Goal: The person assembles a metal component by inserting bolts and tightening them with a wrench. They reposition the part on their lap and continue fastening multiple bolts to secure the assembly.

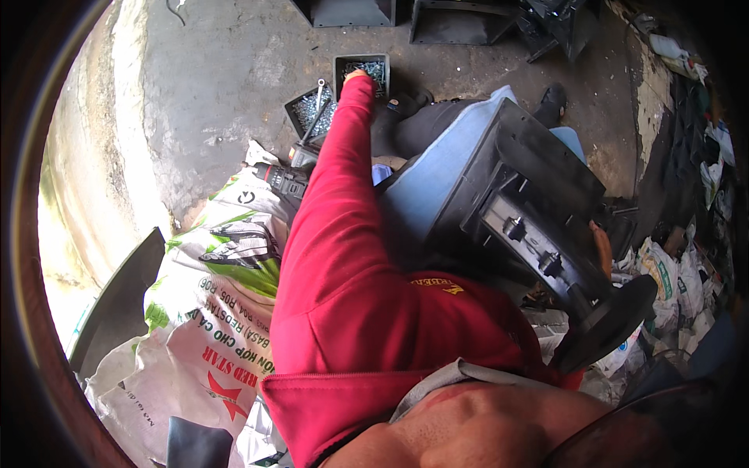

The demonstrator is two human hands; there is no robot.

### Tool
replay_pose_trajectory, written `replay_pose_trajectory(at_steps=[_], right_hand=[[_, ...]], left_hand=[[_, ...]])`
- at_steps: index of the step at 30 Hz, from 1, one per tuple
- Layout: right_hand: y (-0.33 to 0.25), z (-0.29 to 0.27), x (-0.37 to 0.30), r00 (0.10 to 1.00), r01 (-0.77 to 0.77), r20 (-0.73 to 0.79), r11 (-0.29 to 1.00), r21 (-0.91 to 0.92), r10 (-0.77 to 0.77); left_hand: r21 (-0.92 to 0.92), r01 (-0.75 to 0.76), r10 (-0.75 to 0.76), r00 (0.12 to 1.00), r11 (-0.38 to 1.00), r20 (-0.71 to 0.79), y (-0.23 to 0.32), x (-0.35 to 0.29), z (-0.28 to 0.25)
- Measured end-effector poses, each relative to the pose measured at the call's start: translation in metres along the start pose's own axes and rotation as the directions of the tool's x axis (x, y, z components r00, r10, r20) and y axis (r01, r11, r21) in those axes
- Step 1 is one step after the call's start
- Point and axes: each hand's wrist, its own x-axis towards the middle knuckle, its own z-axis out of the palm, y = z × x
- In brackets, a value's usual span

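Note:
My left hand [357,75], at the end of the outstretched red sleeve, is down in a small dark bin [337,76] of screws [374,72]. Its fingers are mostly hidden. A tilted second bin [292,117] beside it holds more small screws, with a wrench [320,91] lying across. On my lap leans a large black box-shaped part [538,160], tilted, with a shiny plate and dark fittings on its upper side. At its right edge, my right hand [601,248] grips it, fingers partly visible. A black disc-like piece [612,324] shows at its near end.
A black power drill [282,179] lies left of my arm, by a large printed white sack [211,312]. Black box-shaped parts [460,23] stand at the far side. Crumpled bags [671,273] are heaped at the right. A dark curved panel [117,304] leans at the left.

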Motion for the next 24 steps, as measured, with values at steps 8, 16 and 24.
replay_pose_trajectory(at_steps=[8, 16, 24], right_hand=[[-0.006, -0.003, -0.003, 0.999, -0.003, -0.053, 1.0, 0.0, 0.003], [-0.041, -0.025, -0.095, 0.829, -0.252, -0.407, 0.906, 0.34, 0.384], [-0.142, 0.068, -0.038, 0.911, -0.326, 0.409, -0.711, 0.623, -0.059]], left_hand=[[-0.938, 0.075, 0.273, 0.946, 0.338, 0.174, -0.05, -0.022, -0.007], [-0.999, -0.042, 0.487, 0.872, -0.021, -0.047, -0.062, -0.161, -0.091], [-0.745, -0.607, 0.961, -0.197, -0.275, -0.194, 0.004, -0.413, -0.169]])
